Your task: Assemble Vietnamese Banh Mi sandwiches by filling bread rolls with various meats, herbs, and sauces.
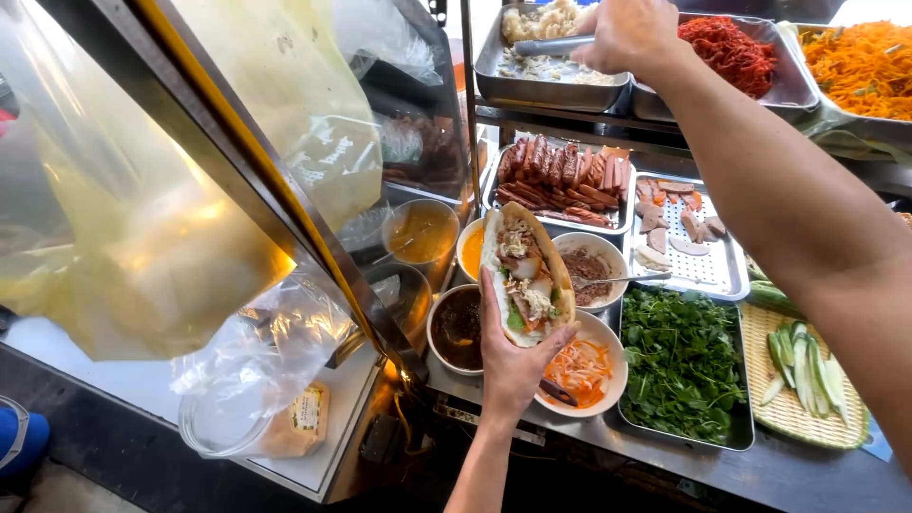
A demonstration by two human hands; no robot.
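Left hand (510, 366) cups the open, filled bread roll (527, 275) above the white bowls at the worktop's front edge. Right hand (629, 36) grips metal tongs (551, 45) over the steel shelf tray (532, 90) of pale shredded filling.

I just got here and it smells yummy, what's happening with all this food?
A person is at a food stall. The left hand holds an open filled sandwich above bowls of sauce and pickled carrot. The right hand grips metal tongs in a steel tray on the upper shelf. Trays of sausages and greens sit nearby.
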